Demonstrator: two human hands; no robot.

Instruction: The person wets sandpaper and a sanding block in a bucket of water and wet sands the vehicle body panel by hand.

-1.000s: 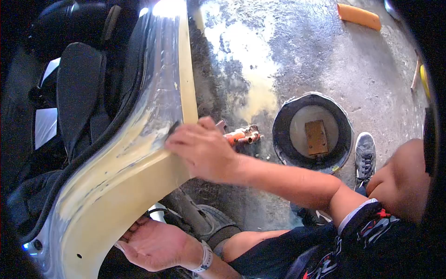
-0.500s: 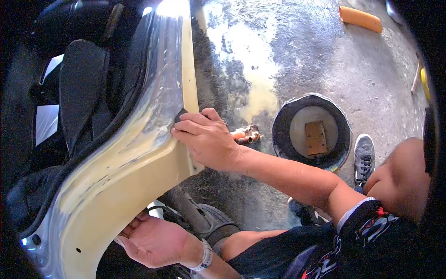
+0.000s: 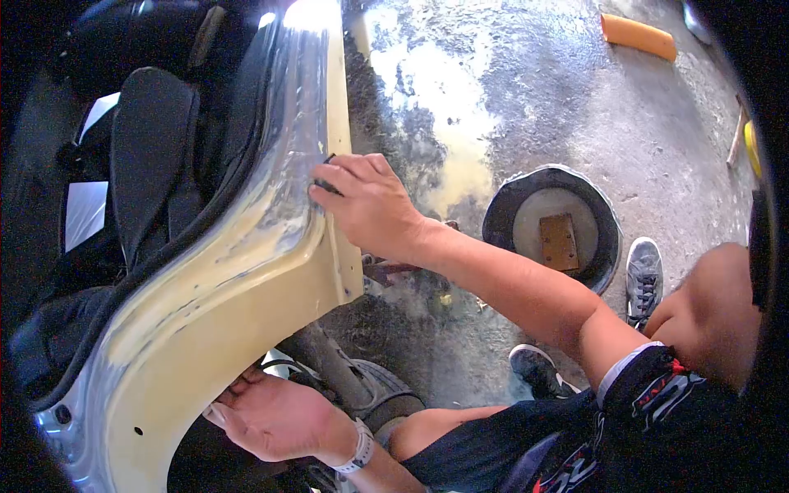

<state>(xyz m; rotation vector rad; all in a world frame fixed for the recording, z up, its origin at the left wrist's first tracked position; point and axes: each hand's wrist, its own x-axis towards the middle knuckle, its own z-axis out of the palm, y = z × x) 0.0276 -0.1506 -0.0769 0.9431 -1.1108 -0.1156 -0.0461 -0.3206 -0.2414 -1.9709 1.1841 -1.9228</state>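
Right hand point(image 3: 370, 197) is gripping one dark pad point(image 3: 326, 187) against the cream-and-grey car panel point(image 3: 222, 312).
Pad is sitting on the panel's upper stretch, by its right edge, fingers bending over it; one corner is poking toward the top of the view, but the hand is covering too much to tell its long axis. Panel (one) is running lengthwise from top centre, curving down to lower left. Left hand point(image 3: 279, 419), palm up, is reaching under the lower edge; fingertips are hiding, can't tell open or closed. Counts: one watch point(image 3: 362, 448) circling the left wrist, one round tub point(image 3: 501, 215) standing on the floor point(image 3: 575, 107), one brown block point(image 3: 559, 242) lying in it, one orange piece point(image 3: 638, 38), two shoes point(image 3: 644, 279).
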